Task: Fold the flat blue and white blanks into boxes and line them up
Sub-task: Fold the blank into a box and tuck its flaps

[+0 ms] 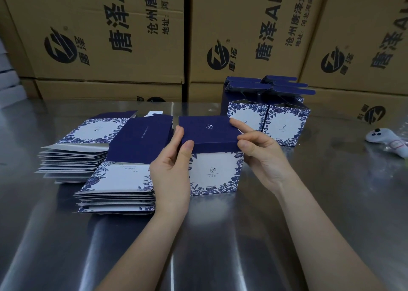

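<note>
A folded blue and white box (213, 173) stands on the metal table (220, 235) at the centre, its dark blue lid flap lying over the top. My left hand (171, 171) grips the box's left side, thumb on the lid's front edge. My right hand (260, 153) holds the right side, with the thumb on the lid's corner and the index finger along the top. Two stacks of flat blanks lie to the left, the near stack (119, 186) and the far stack (81, 151). Finished boxes (267, 111) with raised flaps stand in a group behind the held box.
Large brown cartons (110, 36) with black print form a wall along the table's far edge. A white handheld controller (388, 140) lies at the right edge of the table.
</note>
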Demonstrator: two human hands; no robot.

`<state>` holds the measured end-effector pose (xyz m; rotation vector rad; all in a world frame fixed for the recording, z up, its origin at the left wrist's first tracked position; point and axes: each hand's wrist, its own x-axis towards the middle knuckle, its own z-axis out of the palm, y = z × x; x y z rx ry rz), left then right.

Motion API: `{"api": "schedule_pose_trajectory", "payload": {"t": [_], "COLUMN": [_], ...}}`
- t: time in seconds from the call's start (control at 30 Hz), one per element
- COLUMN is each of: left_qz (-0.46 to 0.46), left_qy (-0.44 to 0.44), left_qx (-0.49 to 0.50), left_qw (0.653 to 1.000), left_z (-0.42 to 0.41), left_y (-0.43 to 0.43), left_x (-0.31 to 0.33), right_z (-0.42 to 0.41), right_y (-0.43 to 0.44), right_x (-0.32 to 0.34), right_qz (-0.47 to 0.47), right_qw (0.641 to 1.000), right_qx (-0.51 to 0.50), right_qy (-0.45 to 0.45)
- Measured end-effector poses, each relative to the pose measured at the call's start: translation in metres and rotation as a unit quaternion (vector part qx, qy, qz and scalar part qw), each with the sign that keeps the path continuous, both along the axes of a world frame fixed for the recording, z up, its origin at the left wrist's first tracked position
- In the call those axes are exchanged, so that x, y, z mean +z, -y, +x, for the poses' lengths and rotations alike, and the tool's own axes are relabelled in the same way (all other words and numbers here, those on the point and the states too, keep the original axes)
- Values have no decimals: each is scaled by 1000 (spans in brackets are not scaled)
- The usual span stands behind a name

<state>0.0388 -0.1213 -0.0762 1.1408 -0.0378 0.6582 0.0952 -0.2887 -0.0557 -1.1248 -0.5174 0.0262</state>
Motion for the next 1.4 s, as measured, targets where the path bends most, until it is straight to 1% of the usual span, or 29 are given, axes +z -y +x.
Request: {"api": "schedule_pose_trajectory", "payload": {"t": [0.1, 0.23, 0.37, 0.63, 0.8, 0.9, 1.1, 1.27, 1.4], "left_qz": [5, 33, 57, 57, 78, 89, 92, 71, 95], "left_qy": [-4, 1, 4, 18, 29, 29, 21, 25, 21], "left_qx": [3, 8, 11, 29, 35, 35, 58, 24, 36], "left_qw": [1000, 999, 998, 998, 996, 995, 994, 997, 995], "left_z": [-1, -3, -4, -1, -3, -3, -1, -1, -2], "left_y": [0, 0, 0, -1, -1, -3, 0, -3, -3], "left_x": [2, 2, 3, 1, 3, 3, 4, 3, 0], "right_z": [-1, 0, 1, 1, 1, 1, 1, 1, 1], "right_y": [-1, 0, 1, -2, -1, 1, -1, 0, 0], "right_x": [1, -2, -1, 1, 0, 0, 1, 0, 0], "right_qz": [-1, -9, -28, -19, -23, -25, -19, -14, -13], "right_qw": [1000, 1000, 1000, 999, 999, 1000, 999, 1000, 1000], "right_qx": [-5, -16, -4, -24, -20, -4, -25, 1, 5], "right_qy": [3, -7, 9, 16, 17, 10, 15, 8, 3]}}
